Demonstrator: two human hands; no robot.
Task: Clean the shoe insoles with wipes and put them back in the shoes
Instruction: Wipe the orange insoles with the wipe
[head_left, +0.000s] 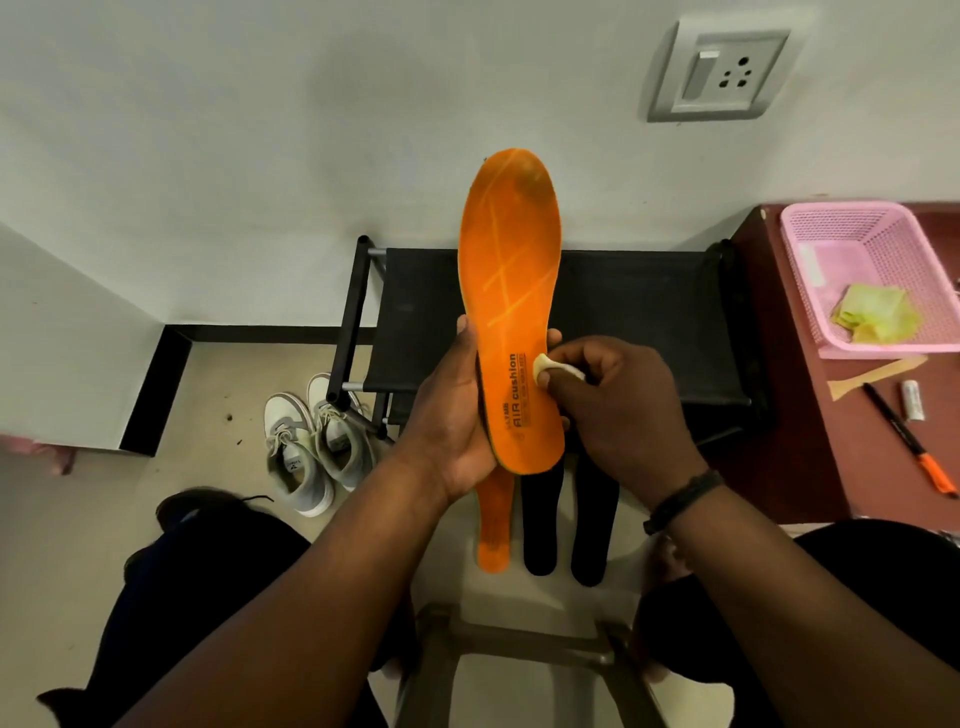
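My left hand (451, 415) grips an orange insole (511, 270) by its heel end and holds it upright, toe pointing away from me. My right hand (618, 410) pinches a small white wipe (550, 366) against the insole's right edge near the printed "AIR cushion" text. Below my hands, a second orange insole (496, 530) and two black insoles (540, 525) (592, 525) lie side by side. A pair of grey-and-white sneakers (311, 447) stands on the floor to the left.
A black shoe rack (649, 322) stands against the wall ahead. On the right, a maroon table (810, 441) carries a pink basket (872, 270) with yellow-green wipes (875, 314), a marker (909, 441) and a small tube. A stool frame sits between my knees.
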